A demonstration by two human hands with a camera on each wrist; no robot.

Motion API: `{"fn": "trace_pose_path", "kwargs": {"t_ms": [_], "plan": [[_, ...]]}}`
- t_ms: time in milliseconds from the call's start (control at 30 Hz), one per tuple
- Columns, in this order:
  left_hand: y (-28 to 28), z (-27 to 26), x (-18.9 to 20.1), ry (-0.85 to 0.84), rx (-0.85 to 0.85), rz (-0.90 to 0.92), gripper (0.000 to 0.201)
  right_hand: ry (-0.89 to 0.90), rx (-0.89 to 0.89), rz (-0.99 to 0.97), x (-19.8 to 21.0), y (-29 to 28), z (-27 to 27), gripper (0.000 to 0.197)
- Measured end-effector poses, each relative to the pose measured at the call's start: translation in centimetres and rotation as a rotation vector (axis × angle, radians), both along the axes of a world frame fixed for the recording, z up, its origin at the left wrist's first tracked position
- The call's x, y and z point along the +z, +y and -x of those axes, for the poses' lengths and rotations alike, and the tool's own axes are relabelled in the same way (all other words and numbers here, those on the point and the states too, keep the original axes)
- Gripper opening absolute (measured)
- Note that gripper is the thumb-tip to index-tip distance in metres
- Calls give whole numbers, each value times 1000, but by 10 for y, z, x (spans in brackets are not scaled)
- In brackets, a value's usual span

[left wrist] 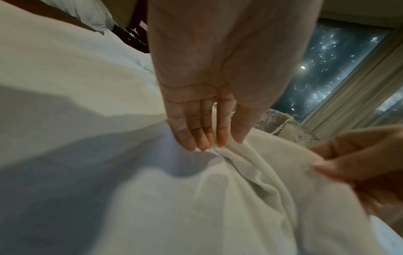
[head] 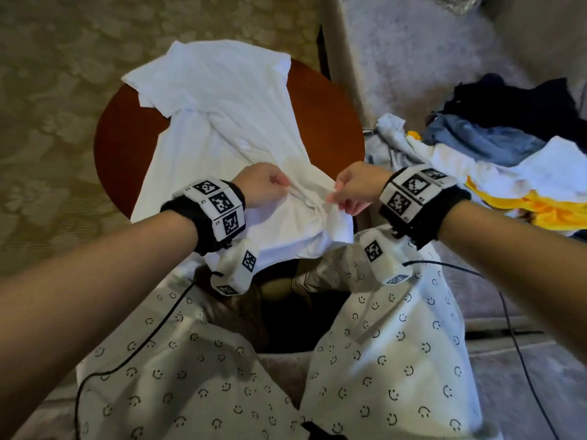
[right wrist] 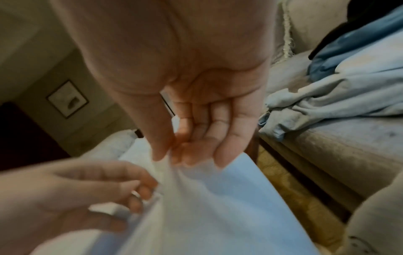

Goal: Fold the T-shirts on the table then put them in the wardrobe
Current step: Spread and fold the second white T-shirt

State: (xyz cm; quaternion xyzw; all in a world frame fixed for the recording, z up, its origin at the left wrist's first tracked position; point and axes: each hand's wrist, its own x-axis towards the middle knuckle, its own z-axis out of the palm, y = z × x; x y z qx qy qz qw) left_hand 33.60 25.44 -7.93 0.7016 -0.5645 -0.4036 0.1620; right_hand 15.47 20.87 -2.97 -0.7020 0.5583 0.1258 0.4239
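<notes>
White T-shirt (head: 228, 128) spread over the round counter (head: 124, 154), its near edge gathered between both hands. Left hand (head: 263, 188) pinches a fold; right hand (head: 352, 188), just beside it, pinches the same bunched edge. Heap of clothes (head: 495, 154) lies beyond the right hand.

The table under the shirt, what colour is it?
Reddish brown table, best seen in the head view.

White on red-brown

My white T-shirt (head: 228, 122) covers the red-brown round table (head: 127, 147); my trousers (head: 381, 360) are white with black smileys; at right, a pile (head: 508, 160) of navy, blue, white, yellow.
</notes>
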Motion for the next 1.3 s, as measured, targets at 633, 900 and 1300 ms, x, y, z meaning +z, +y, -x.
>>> {"fn": "trace_pose_path", "kwargs": {"t_ms": [633, 900, 1300], "plan": [[65, -83, 45, 638, 469, -236, 14, 99, 454, 362, -25, -20, -86, 56], [91, -115, 55, 703, 344, -200, 40, 295, 558, 440, -33, -42, -105, 71], [110, -150, 47, 426, 466, -235, 12, -16, 368, 609, -43, -36, -136, 44]]}}
